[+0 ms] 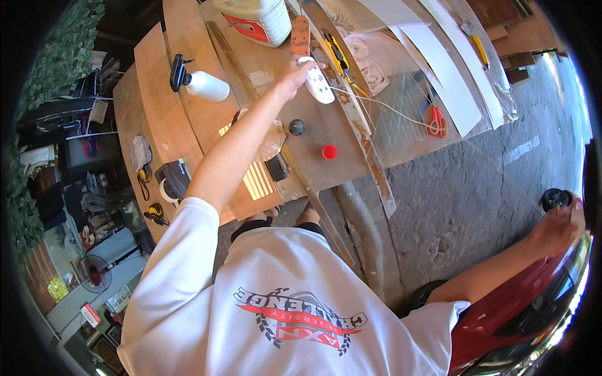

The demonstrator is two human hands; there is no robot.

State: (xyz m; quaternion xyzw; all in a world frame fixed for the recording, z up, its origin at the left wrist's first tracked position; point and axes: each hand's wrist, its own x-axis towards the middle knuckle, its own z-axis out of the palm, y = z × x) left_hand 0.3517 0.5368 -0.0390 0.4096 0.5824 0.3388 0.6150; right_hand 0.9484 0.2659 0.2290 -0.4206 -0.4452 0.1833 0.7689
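Note:
My left hand (292,78) reaches over the workbench, its fingers closed around one end of a white oblong extension socket (320,84) with several dark holes. From it a thin white cord (394,106) runs right across a clear sheet, toward red-handled scissors (438,122). An orange-brown piece with holes (300,36) lies just beyond this hand. Far out to the right, my right hand (560,227) is raised in front of a red car; motion blurs its fingers, and I cannot make out anything in them.
On the wooden bench (182,125) are a white spray bottle (209,86), a jug (266,22), a red cap (329,151), a dark ball (297,127), a tape dispenser (174,180) and white sheets (439,75). The red car (501,313) stands close on the right.

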